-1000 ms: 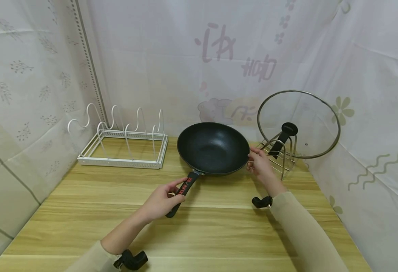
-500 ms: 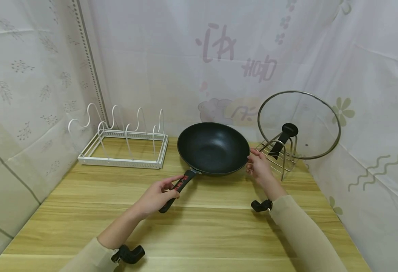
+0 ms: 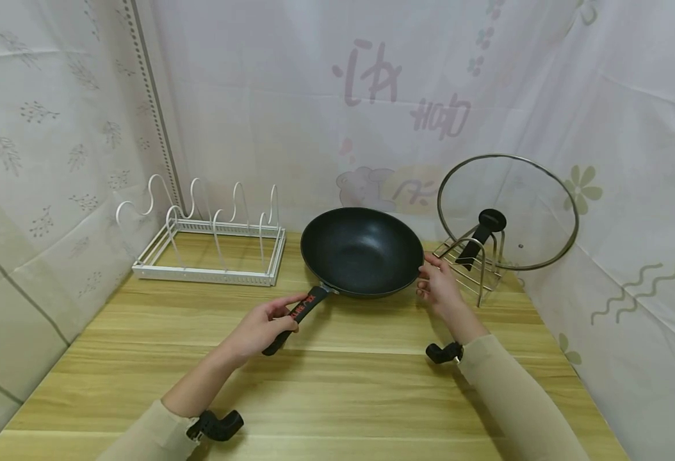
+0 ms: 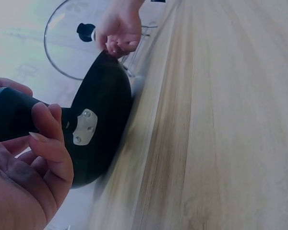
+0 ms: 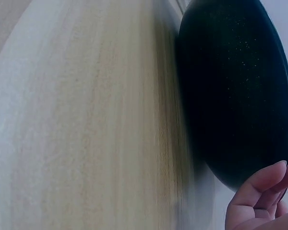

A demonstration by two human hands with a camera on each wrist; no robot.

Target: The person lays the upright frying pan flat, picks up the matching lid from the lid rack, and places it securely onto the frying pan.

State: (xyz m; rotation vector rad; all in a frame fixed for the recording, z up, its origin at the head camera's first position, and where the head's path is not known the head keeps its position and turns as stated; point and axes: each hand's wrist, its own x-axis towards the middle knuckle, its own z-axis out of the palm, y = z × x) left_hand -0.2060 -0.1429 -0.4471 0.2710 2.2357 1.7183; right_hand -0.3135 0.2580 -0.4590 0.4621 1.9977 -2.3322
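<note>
A black wok [image 3: 363, 253] sits on the wooden table, its handle slanting toward the front left. My left hand [image 3: 259, 330] holds that black handle [image 3: 301, 310], which carries red lettering, with the thumb on one side and fingers on the other. In the left wrist view, curled fingers [image 4: 53, 143] lie around the handle near a riveted metal bracket [image 4: 85, 127]. On the wok's right side, my right hand [image 3: 442, 288] pinches the rim. The right wrist view has its thumb and fingers at the rim's edge, with the wok's dark outer side [image 5: 230, 96] beside them.
At the back left stands a white rack [image 3: 205, 276] with curved wire dividers. A glass lid with a metal rim [image 3: 575, 221] and black handle leans upright in a gold wire rack [image 3: 480, 282], close to my right hand. Printed cloth [image 3: 268, 96] hangs behind the table.
My left hand has swung the wok's handle to the left and slightly back, turning the wok a little. My right hand has stayed at the rim, shifting only slightly.
</note>
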